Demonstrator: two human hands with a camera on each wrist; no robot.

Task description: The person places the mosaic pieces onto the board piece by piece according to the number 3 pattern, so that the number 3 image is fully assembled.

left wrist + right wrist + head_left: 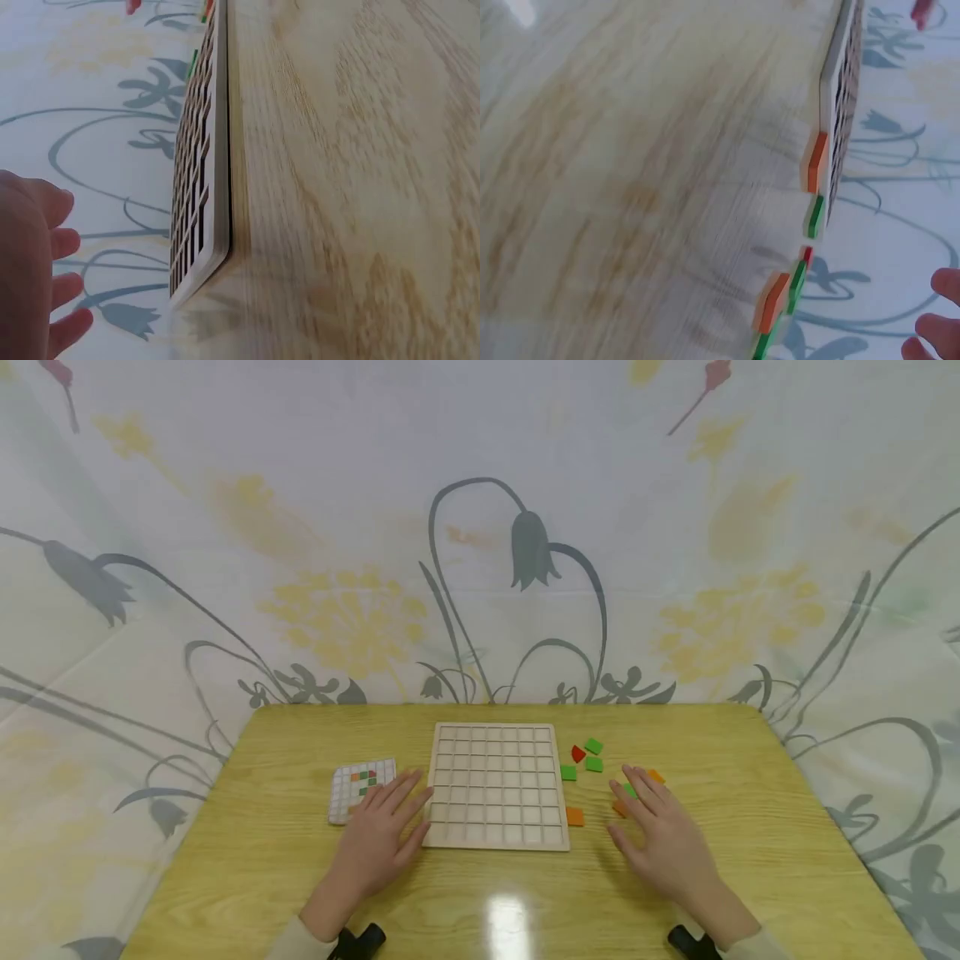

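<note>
A pale wooden grid board [498,787] lies at the middle of the table, its square cells bare. My left hand [380,835], fingers spread, hovers by the board's left edge and partly covers a pattern card [345,793] printed with coloured squares. In the left wrist view its fingertips [64,244] are apart from the board. My right hand [663,843] is held over the loose tiles on the right, fingers extended and holding nothing. Beneath and around it lie orange tiles [575,817] and green tiles [594,764]. A red piece [578,753] with a curved side sits near the board's upper right.
The yellow wood-grain table [480,902] ends at a floral cloth backdrop [480,527] behind it. In the right wrist view, an orange tile [816,163] and a green tile [816,217] lie close to the board's edge. Dark wrist straps [358,942] show at both wrists.
</note>
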